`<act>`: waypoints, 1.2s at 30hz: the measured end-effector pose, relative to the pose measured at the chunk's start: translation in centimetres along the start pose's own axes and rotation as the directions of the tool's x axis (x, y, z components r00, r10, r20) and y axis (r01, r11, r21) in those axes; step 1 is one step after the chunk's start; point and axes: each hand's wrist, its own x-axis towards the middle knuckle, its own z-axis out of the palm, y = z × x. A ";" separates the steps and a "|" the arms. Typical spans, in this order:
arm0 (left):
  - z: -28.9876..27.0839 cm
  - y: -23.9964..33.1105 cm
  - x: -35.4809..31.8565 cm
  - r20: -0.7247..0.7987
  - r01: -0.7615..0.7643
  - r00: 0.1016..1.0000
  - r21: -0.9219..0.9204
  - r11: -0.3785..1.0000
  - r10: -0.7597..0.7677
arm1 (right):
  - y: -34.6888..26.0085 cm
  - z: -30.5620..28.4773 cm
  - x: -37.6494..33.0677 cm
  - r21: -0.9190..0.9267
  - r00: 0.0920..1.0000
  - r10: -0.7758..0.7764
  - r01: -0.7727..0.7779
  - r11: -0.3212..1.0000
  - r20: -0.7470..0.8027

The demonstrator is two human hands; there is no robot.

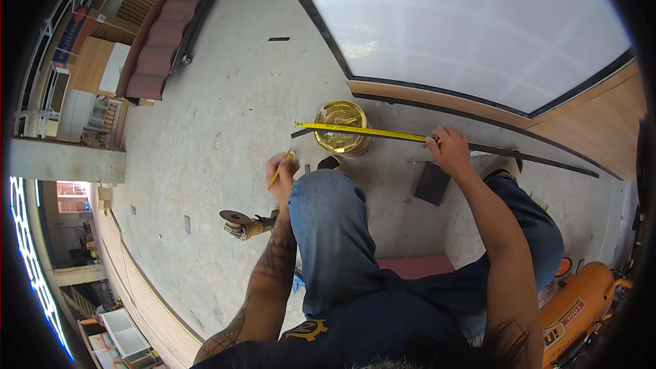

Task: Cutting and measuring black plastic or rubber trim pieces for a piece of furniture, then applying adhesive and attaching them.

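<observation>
Long dark bar (560,167) lies across gold-lidded bucket (342,113) on floor (205,143). Yellow tape measure (386,133) extended along bar, over lid. Right hand (451,154) grasps tape's right end; left hand (278,172), left of bucket, grips yellow pencil (274,180).

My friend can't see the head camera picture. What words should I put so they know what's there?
A person's right hand holds a yellow measuring tape stretched along a long dark bar over a gold-lidded bucket. The left hand holds a thin yellow pencil, with an angle grinder on the grey floor nearby.
</observation>
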 end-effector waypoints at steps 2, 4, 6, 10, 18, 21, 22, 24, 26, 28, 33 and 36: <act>-5.4 -3.2 -2.4 -0.113 0.119 0.986 -0.058 0.991 -0.125 | -0.4 0.0 -2.0 0.012 1.000 0.010 -0.010 1.000 0.003; -10.0 -6.8 -5.0 -0.144 0.207 0.968 0.001 0.978 -0.205 | -0.7 0.3 -4.8 0.063 0.996 0.058 -0.062 0.996 0.061; -13.8 -10.1 -7.7 -0.329 0.272 0.913 0.056 0.961 -0.239 | -1.0 1.4 -8.2 0.100 0.973 0.082 -0.106 0.989 0.216; -17.7 -15.1 -11.8 -0.549 0.477 0.780 0.213 0.853 -0.300 | -0.4 4.1 -15.4 -0.087 0.638 0.237 -0.257 0.962 0.732; -19.8 -20.1 -14.9 -0.740 0.676 0.630 0.375 0.635 -0.234 | 0.4 8.7 -21.4 -0.324 0.424 0.382 -0.205 0.924 0.821; -19.8 -20.7 -14.9 -0.773 0.697 0.611 0.423 0.579 -0.170 | -0.9 9.0 -20.1 -0.314 0.451 0.386 -0.228 0.921 0.805; -19.7 -20.9 -14.8 -0.780 0.700 0.608 0.438 0.563 -0.148 | -1.4 9.0 -19.0 -0.287 0.455 0.361 -0.226 0.931 0.814; -19.8 -21.1 -14.8 -0.795 0.698 0.600 0.466 0.543 -0.089 | -2.8 8.8 -16.3 -0.133 0.613 0.266 -0.253 0.958 0.744; -19.9 -21.2 -14.7 -0.800 0.694 0.599 0.500 0.518 -0.030 | -4.7 8.4 -12.6 0.054 0.876 0.060 -0.098 0.994 0.478; -20.1 -21.3 -14.5 -0.788 0.660 0.610 0.561 0.500 0.078 | -6.1 7.5 -8.2 0.039 0.987 -0.097 0.093 0.995 0.128; -21.0 -19.7 -11.7 -0.612 0.446 0.653 0.787 0.426 0.446 | -7.6 6.1 1.6 -0.047 0.987 -0.160 0.158 0.986 -0.032; -22.3 -16.6 -8.5 -0.638 0.377 0.769 0.515 0.770 0.050 | -7.4 6.8 4.1 0.012 0.967 -0.171 0.172 0.985 0.187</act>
